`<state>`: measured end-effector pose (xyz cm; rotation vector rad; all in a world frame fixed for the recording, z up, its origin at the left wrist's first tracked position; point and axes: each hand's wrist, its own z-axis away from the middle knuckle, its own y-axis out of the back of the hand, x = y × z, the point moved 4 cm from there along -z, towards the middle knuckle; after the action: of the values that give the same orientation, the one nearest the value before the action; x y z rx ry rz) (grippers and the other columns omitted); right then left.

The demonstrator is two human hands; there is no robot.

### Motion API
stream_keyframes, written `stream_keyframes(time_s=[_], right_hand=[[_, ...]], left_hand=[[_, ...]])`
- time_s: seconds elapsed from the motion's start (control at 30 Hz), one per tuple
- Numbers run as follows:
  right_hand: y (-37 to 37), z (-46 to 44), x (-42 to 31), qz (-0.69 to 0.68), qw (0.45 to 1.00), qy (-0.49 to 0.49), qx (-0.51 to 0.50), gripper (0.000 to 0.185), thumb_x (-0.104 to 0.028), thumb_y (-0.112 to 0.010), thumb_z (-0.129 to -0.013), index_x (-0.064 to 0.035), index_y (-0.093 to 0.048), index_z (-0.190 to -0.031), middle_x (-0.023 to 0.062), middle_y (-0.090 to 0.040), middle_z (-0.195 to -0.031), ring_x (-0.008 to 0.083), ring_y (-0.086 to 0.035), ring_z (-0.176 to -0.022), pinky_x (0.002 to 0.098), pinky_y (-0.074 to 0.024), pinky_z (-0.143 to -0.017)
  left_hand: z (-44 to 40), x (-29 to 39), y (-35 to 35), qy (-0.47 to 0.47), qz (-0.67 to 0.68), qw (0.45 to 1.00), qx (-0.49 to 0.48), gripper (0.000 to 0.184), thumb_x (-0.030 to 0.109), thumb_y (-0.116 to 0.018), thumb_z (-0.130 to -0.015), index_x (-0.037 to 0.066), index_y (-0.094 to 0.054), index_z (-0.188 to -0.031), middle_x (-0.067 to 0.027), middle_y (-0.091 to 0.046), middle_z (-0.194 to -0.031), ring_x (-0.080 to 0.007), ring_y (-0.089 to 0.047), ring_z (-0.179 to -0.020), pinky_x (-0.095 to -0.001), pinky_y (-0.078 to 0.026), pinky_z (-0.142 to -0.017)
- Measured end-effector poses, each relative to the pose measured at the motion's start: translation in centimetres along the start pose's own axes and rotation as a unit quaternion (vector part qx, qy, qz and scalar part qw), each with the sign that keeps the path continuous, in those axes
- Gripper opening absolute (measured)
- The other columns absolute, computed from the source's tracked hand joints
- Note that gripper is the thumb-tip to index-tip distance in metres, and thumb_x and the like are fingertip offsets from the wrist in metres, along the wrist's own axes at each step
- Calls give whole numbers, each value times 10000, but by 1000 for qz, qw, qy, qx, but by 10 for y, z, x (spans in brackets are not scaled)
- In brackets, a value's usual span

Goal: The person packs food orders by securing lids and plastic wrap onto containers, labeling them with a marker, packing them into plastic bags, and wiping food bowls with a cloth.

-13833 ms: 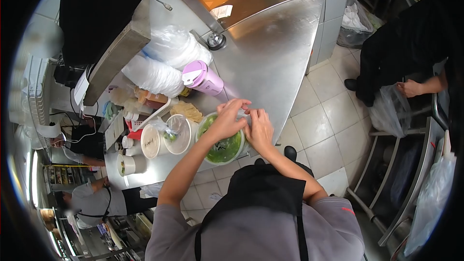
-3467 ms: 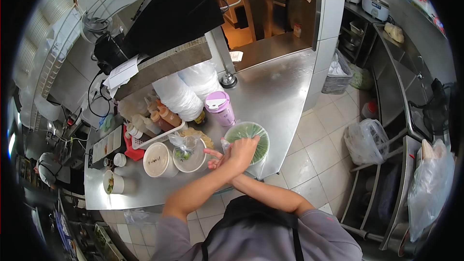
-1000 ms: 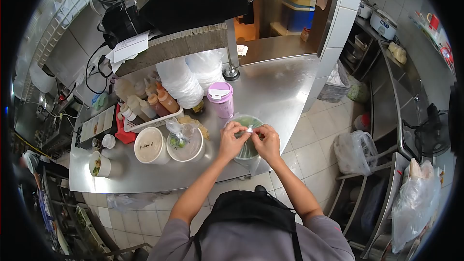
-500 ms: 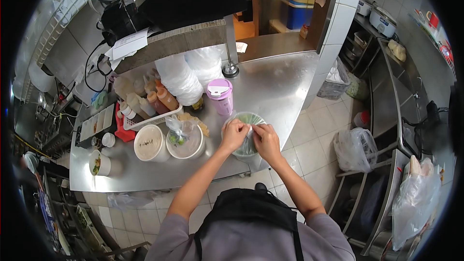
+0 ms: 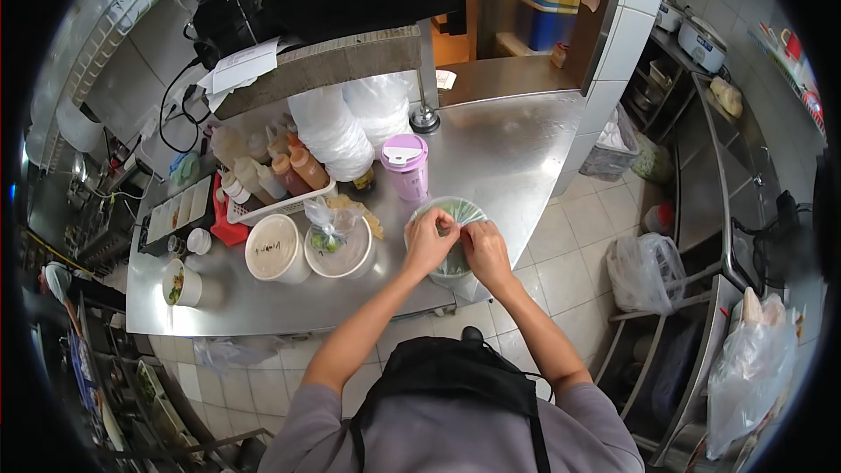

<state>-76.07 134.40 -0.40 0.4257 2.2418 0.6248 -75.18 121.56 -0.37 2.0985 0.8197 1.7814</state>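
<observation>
A round tub with green contents (image 5: 454, 266) stands near the counter's front edge, with clear plastic over its top. Above it, the fingertips of my left hand (image 5: 431, 238) are pinched on the gathered plastic. My right hand (image 5: 484, 250) pinches the same plastic from the other side, close to the left fingertips. Left of the tub is a lidded white tub (image 5: 349, 256) with a small knotted bag of greens (image 5: 325, 236) on it. Beside that stands another lidded tub with writing (image 5: 274, 249). A pink tumbler (image 5: 406, 171) is upright just behind my hands.
Sauce bottles (image 5: 295, 171) fill a white basket (image 5: 285, 208) at the back left. Behind them are stacked plastic-wrapped containers (image 5: 333, 136) and a counter bell (image 5: 424, 119). A white cup with food (image 5: 181, 285) lies near the left edge. A plastic bag (image 5: 646, 273) hangs at right.
Earlier my forearms were crossed over the tub; now they are apart, with both hands pinching above it. In the last half second the fingers have shifted slightly and the view has tilted a little.
</observation>
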Motion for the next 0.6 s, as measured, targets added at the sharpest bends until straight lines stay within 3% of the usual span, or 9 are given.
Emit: stream_keyframes(time_s=[0.07,0.17,0.3,0.4,0.5,0.6], right_hand=[[2,0,-2,3,1000,16,-15,61,-17,-582,-754,4,-525,-761,164,-548,-718,340,-511,-701,417,-416,-623],[5,0,-6,-16,1000,21,0,66,-3,-575,-751,4,-513,-772,164,-536,-723,339,-500,-692,419,-408,-613],[3,5,-4,-49,997,-20,49,72,14,-575,-743,2,-512,-777,157,-536,-743,332,-492,-687,421,-397,-591],[2,4,-5,-38,998,-57,11,68,-4,-569,-756,1,-517,-799,157,-548,-775,326,-512,-710,420,-419,-612],[8,-10,-8,5,999,15,-51,80,-17,-570,-752,-4,-522,-816,150,-556,-777,316,-539,-736,394,-453,-657],[6,-18,-11,176,956,93,-215,118,-82,-545,-761,-18,-541,-860,138,-560,-786,318,-553,-776,375,-488,-644]], left_hand=[[-2,13,6,-64,-38,997,13,159,217,-601,-765,100,-687,-828,-42,-567,-817,-184,-535,-850,-346,-318,-802],[-7,0,-1,-69,-87,992,-58,159,225,-617,-746,124,-697,-839,-15,-558,-855,-161,-505,-934,-348,-250,-847],[0,-2,6,-96,-107,989,-37,165,233,-631,-740,135,-702,-852,-7,-559,-851,-161,-493,-964,-343,-254,-843],[6,1,11,-93,-117,989,-23,164,235,-641,-731,134,-702,-845,0,-556,-881,-165,-484,-1008,-357,-254,-860],[11,1,9,-100,-118,988,-10,144,216,-649,-708,130,-699,-812,6,-554,-902,-171,-475,-1041,-394,-255,-885],[14,3,3,-99,-130,986,20,114,187,-654,-680,122,-694,-765,10,-550,-898,-182,-469,-1043,-435,-258,-901]])
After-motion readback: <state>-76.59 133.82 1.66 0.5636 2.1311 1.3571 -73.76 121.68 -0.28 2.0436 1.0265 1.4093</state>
